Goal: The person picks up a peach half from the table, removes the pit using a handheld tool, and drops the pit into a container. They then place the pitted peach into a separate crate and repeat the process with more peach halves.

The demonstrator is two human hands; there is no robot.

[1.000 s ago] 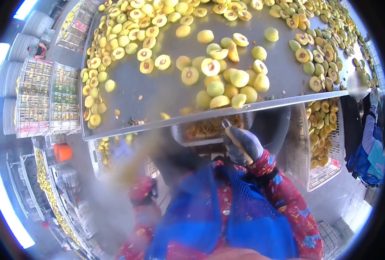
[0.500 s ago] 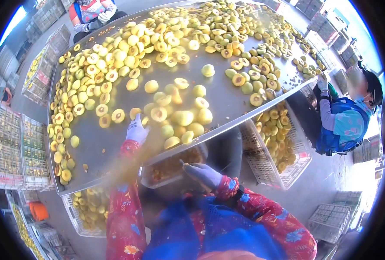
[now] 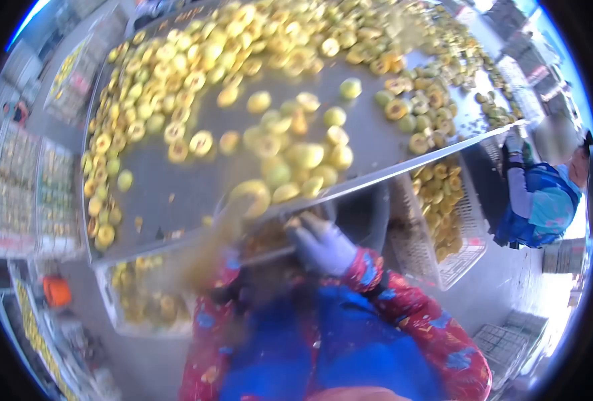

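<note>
Right hand (image 3: 328, 248) sat half-curled beside the bench (image 3: 156, 180), left hand lost in blur, both holds unreadable, and cut fruit (image 3: 201, 143) wanted gentle handling!

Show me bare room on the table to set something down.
The metal table is barest at front left, between the left-hand fruit and the middle cluster, bar a few scraps. A narrower gap separates that cluster from the right-hand pile. Crowded: the far heap and the middle cluster.
</note>
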